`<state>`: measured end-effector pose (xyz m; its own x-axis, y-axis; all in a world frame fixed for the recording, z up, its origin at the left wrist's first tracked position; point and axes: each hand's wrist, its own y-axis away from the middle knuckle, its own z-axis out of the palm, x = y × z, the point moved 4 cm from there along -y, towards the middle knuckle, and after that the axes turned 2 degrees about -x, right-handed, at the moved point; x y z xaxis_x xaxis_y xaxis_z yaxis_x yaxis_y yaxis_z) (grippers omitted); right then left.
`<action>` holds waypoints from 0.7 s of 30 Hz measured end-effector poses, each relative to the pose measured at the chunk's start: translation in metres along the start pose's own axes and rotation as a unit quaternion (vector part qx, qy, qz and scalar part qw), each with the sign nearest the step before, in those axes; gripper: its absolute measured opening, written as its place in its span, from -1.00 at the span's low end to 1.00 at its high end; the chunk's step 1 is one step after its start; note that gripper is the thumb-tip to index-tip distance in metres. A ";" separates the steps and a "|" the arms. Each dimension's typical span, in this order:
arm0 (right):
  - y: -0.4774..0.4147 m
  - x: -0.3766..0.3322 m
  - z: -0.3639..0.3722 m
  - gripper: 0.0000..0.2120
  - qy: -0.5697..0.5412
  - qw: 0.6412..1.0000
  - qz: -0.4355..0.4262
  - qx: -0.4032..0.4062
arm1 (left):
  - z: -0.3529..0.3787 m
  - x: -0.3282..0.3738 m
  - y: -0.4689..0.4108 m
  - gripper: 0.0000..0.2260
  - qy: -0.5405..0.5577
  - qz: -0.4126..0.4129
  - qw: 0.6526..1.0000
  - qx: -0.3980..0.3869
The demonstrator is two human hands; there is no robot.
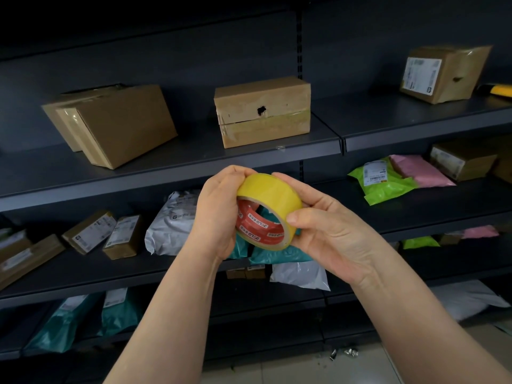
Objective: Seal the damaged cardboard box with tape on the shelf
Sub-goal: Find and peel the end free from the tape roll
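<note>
The left hand (pixel 216 214) and the right hand (pixel 327 231) both curl their fingers round the yellow tape roll (pixel 267 210), and the box with the hole (pixel 261 112) sits on the shelf (pixel 166 173) straight ahead and higher up, its long side facing them, about as near to either hand.

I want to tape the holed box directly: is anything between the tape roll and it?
Nothing visible does. The left hand and right hand hold the tape roll in open air below the damaged box; other boxes stand well aside.
</note>
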<state>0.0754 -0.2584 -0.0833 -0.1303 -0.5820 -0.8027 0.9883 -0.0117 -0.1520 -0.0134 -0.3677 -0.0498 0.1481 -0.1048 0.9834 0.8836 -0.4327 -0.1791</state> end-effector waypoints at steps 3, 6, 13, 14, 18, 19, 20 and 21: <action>-0.001 0.000 0.000 -0.42 0.002 1.000 0.003 -0.012 | -0.001 0.000 0.000 -0.67 0.015 -0.005 1.000 0.005; 0.000 0.004 0.000 -0.34 0.001 1.000 0.005 -0.018 | -0.004 0.000 -0.002 -0.61 0.030 -0.012 0.999 -0.003; 0.002 0.003 -0.005 -0.51 0.032 0.999 0.017 0.019 | 0.000 0.003 0.003 -0.74 -0.147 0.088 0.984 -0.057; 0.002 0.002 -0.006 -0.52 0.053 0.998 0.016 0.030 | 0.001 0.005 0.005 -0.76 -0.179 0.123 0.974 -0.066; 0.000 -0.004 -0.005 -0.57 0.087 0.994 -0.006 0.069 | 0.008 0.011 0.011 -0.82 -0.311 0.236 0.917 -0.087; -0.001 -0.005 -0.006 -0.58 0.086 0.993 -0.012 0.078 | 0.009 0.012 0.011 -0.86 -0.318 0.243 0.912 -0.092; -0.002 -0.004 -0.007 -0.58 0.081 0.993 -0.016 0.085 | 0.007 0.014 0.010 -0.88 -0.288 0.232 0.924 -0.094; -0.003 -0.003 -0.008 -0.59 0.068 0.994 -0.018 0.087 | 0.001 0.014 0.006 -0.88 -0.224 0.203 0.948 -0.095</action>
<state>0.0723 -0.2497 -0.0851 -0.1634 -0.4640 -0.8706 0.9801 -0.1769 -0.0897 -0.0054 -0.3705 -0.0368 0.6709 0.0748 0.7378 0.6231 -0.5963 -0.5061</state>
